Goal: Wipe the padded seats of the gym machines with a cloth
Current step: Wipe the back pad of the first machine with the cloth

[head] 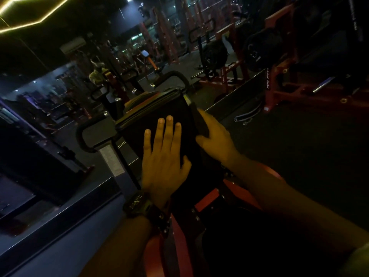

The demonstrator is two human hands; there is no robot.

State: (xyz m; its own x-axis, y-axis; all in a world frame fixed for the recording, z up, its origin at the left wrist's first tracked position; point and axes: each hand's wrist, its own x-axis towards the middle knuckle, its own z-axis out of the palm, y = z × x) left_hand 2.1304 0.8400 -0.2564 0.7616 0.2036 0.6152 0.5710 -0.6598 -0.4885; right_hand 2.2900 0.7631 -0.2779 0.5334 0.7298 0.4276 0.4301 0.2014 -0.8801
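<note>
The left hand [163,156] is laid flat on the padded seat [175,108], fingers straight and slightly spread, nothing clasped. The seat is found at centre frame, directly under and beyond that hand; its long axis is judged to run near to far, its far end pointed toward the curved black handle [177,75]. At the seat's right edge the right hand [216,136] is curled round the side, thumb on top. No cloth can be made out in the dark.
</note>
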